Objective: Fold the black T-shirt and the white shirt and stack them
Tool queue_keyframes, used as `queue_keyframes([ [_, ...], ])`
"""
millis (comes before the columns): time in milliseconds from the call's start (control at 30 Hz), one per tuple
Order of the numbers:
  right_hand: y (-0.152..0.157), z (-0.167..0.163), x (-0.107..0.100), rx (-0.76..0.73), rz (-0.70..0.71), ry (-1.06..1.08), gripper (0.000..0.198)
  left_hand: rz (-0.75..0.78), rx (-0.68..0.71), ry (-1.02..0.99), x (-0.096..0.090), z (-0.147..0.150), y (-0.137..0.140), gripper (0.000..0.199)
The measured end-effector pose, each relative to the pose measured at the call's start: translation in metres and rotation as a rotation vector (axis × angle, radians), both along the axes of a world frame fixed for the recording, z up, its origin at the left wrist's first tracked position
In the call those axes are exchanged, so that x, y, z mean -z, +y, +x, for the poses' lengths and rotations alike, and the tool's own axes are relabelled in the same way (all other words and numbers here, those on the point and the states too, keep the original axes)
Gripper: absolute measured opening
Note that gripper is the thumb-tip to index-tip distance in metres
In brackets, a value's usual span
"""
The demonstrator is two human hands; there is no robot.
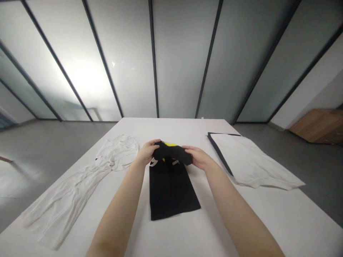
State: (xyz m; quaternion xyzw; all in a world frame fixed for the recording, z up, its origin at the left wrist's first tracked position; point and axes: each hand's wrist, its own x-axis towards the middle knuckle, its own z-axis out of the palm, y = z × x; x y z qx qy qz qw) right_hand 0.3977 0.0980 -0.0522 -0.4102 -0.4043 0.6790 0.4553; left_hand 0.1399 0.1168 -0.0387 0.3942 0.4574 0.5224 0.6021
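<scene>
A black garment (173,192) with a yellow and white print lies as a narrow strip on the white table, straight ahead of me. Its far end is lifted and bent over toward me. My left hand (147,151) grips the left edge of that raised part, thumb on the near side. On the opposite edge, my right hand (197,156) pinches the cloth between thumb and fingers. The near end of the strip rests flat on the table. What kind of garment it is, I cannot tell from its folded shape.
To the left, a crumpled white garment (80,189) stretches along the table (171,125). At the right, a flat white garment (249,157) lies over a black one (221,155), overhanging the table's right edge. Frosted glass panels (179,57) stand beyond the table.
</scene>
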Motion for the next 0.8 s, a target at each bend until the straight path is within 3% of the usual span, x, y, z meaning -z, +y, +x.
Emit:
queue_keyframes([
  [67, 0.002, 0.0, 0.005, -0.062, -0.043, -0.021, 0.025, -0.028, 0.012, 0.059, 0.002, -0.007, 0.0, 0.044],
  [167, 0.001, 0.008, 0.0, -0.105, 0.001, -0.007, 0.028, 0.045, 0.051, 0.138, -0.008, -0.018, -0.004, 0.043],
  [333, -0.005, 0.031, 0.001, -0.323, -0.038, -0.089, 0.024, 0.019, 0.267, 0.386, -0.024, -0.039, -0.017, 0.034],
  [433, -0.005, 0.035, 0.021, -0.441, -0.188, -0.173, 0.028, -0.163, 0.461, 0.489, -0.008, -0.046, -0.018, 0.04],
  [500, -0.003, 0.031, 0.036, -0.376, -0.228, -0.166, 0.034, -0.275, 0.517, 0.468, 0.011, -0.046, -0.014, 0.051],
  [633, 0.004, 0.015, 0.05, -0.175, -0.144, -0.119, 0.049, -0.212, 0.323, 0.354, 0.046, -0.038, -0.001, 0.053],
  [800, 0.003, -0.004, 0.047, -0.022, -0.037, -0.078, 0.075, 0.001, -0.004, 0.375, 0.064, -0.016, 0.009, 0.043],
])
